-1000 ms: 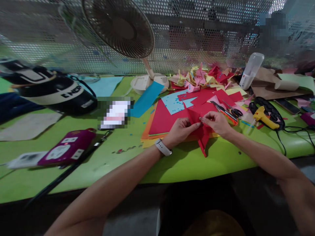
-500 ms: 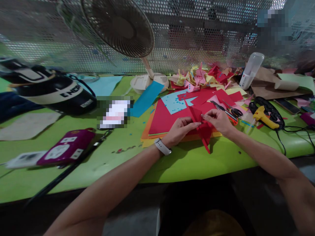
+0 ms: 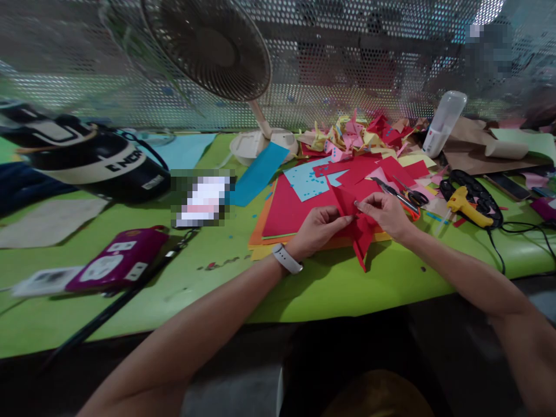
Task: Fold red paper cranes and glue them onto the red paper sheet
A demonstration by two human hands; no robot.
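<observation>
A folded red paper shape (image 3: 363, 240) with pointed ends is held up between my two hands. My left hand (image 3: 319, 229), wearing a pale watch band at the wrist, pinches its left side with thumb and fingers. On the other side, my right hand (image 3: 382, 214) is closed on the paper between thumb and forefinger. Beneath the hands lies a stack of red and orange sheets (image 3: 284, 217), topped by a light blue sheet (image 3: 302, 182) with small blue dots. Beside my right hand are a utility knife (image 3: 397, 197) and scissors (image 3: 412, 196).
A yellow glue gun (image 3: 469, 208) with its cord is on the right. Paper scraps (image 3: 347, 136) pile up behind. A fan (image 3: 247, 145), blue strip (image 3: 260, 174), phone (image 3: 206, 200), black bottle (image 3: 108, 159) and purple power strip (image 3: 125, 258) stand or lie leftward. A white bottle (image 3: 443, 124) leans rearward.
The lower point of the red paper has shifted slightly left and its face has turned a little. Both hands keep their grip in nearly the same place.
</observation>
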